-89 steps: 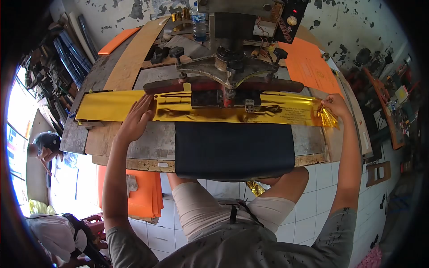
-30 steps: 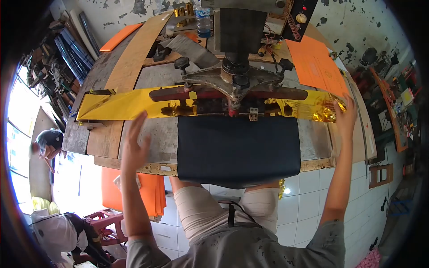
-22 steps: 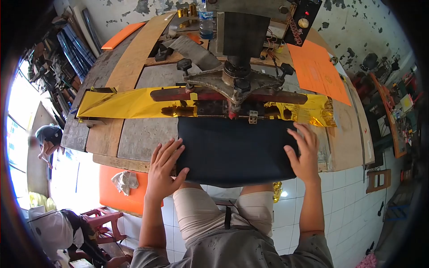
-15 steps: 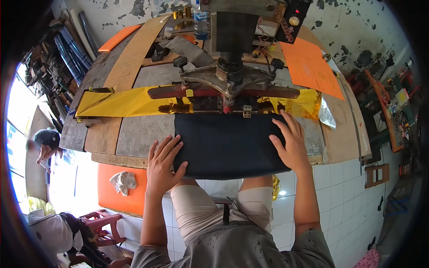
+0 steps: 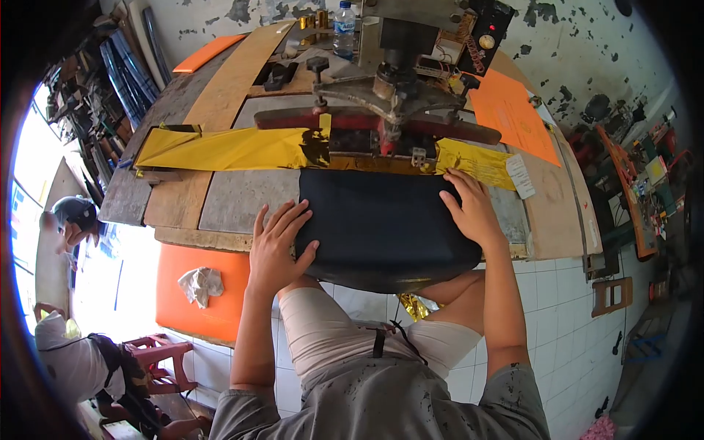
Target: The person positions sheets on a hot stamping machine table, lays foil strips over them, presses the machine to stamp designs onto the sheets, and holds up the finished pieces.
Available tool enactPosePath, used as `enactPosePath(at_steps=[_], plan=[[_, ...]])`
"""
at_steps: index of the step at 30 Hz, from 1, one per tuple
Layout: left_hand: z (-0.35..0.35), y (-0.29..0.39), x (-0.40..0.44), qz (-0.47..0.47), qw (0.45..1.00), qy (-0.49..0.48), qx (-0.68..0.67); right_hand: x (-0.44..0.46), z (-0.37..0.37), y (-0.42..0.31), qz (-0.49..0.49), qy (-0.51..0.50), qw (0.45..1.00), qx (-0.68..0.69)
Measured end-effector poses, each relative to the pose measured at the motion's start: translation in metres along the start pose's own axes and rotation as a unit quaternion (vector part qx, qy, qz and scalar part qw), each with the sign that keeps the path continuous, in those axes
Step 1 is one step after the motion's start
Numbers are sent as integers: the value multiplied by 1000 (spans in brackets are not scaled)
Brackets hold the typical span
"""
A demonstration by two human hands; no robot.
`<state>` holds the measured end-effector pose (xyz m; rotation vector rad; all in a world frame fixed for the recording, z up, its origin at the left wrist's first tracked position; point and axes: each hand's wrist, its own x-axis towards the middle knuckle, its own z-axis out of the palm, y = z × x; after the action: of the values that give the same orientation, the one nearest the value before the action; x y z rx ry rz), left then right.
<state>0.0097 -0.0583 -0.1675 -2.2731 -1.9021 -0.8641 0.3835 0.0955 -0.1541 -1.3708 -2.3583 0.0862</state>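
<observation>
A black sheet [image 5: 381,227] lies under the press [image 5: 392,95] and hangs over the table's front edge. My left hand [image 5: 281,246] rests with spread fingers on the sheet's left edge. On its right edge lies my right hand [image 5: 473,209], fingers apart, fingertips close to the foil. A yellow-gold foil strip [image 5: 227,149] runs crosswise beneath the press head, creased at the left and crumpled at the right. At the strip's right end is a pale printed-looking piece [image 5: 521,176]. The far edge of the black sheet is hidden under the press.
Orange sheets [image 5: 513,117] lie at the back right of the table [image 5: 249,198]. A water bottle [image 5: 343,29] stands behind. Lower left are an orange stack [image 5: 202,312] with a crumpled cloth [image 5: 199,286], a red stool [image 5: 161,359] and two people.
Both hands have left the foil and come down onto the black sheet's edges. The foil's right end has shifted inward, and the press head now sits lower over the strip.
</observation>
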Motion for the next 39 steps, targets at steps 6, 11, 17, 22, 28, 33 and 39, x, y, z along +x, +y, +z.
enactPosePath(at_steps=[6,11,17,22,28,33,39], plan=[[2,0,-2,0,1000,7,9,-6,2,-10,-43,52,998,-20],[4,-1,-3,7,1000,18,20,-34,-18,-60,-97,56,994,-8],[8,6,-7,3,999,23,33,-81,-28,-124,-139,13,988,66],[9,7,-8,3,999,30,35,-109,-34,-162,-170,-3,977,131],[14,-1,-12,25,998,34,49,-125,-43,-204,-236,14,948,212],[43,-20,-17,39,990,86,-103,-136,-41,-234,-337,9,902,269],[16,0,-14,25,997,52,47,-145,-35,-262,-381,2,862,335]])
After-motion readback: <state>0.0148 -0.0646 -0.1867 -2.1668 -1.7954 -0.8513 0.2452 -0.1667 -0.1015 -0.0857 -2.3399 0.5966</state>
